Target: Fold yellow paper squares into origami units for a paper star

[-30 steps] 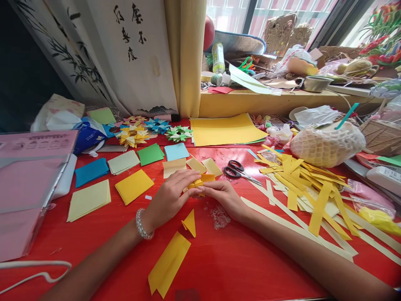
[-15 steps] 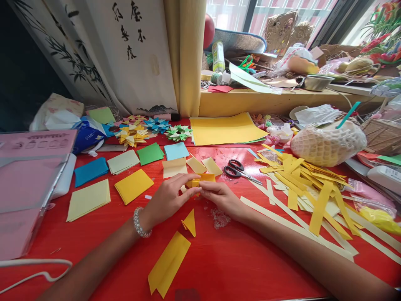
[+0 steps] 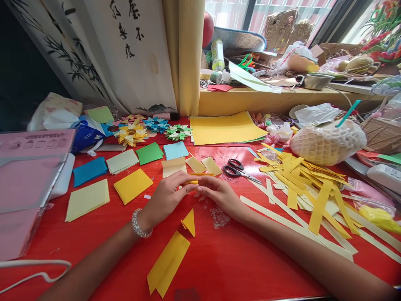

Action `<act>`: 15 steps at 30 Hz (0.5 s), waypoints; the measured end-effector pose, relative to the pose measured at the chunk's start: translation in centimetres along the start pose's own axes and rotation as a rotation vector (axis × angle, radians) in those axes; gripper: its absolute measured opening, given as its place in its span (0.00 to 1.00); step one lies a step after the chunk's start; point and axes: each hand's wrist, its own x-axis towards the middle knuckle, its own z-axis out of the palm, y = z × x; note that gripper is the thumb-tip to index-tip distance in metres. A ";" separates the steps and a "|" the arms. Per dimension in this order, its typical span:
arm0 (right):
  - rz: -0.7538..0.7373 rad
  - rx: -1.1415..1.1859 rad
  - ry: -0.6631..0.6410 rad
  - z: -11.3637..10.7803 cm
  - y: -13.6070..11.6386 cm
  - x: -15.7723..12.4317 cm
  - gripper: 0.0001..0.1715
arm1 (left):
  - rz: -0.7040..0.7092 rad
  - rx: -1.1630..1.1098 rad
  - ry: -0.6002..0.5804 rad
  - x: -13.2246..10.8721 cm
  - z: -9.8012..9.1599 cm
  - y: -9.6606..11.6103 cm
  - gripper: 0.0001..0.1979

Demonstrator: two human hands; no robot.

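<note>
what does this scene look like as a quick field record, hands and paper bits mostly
surface: red table
left hand: bracelet at the wrist, fingertips pinch the yellow paper piece
right hand: pinches the same piece from the other side
nearer the camera: folded yellow triangle, folded yellow sheet
beyond the hands: scissors lying flat
right side: yellow strips in a loose pile
left side: yellow square stack
back: paper stars

Yellow paper piece [image 3: 194, 181] now pressed flatter, seen edge-on as a thin strip between left hand [image 3: 167, 196] and right hand [image 3: 219, 194]; earlier bulkier.
</note>
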 end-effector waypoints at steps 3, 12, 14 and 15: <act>0.012 -0.044 -0.019 0.0 -0.3 0.1 0.14 | -0.119 -0.080 0.000 0.0 0.1 0.0 0.11; 0.035 0.110 -0.011 -0.2 0.2 0.2 0.19 | -0.029 -0.136 0.027 0.2 0.0 -0.1 0.11; 0.026 0.149 -0.011 -0.2 0.4 0.2 0.22 | 0.001 -0.124 0.033 0.2 0.1 -0.2 0.10; 0.026 0.168 -0.009 -0.1 0.4 0.2 0.23 | 0.009 -0.121 0.041 0.2 0.1 -0.3 0.09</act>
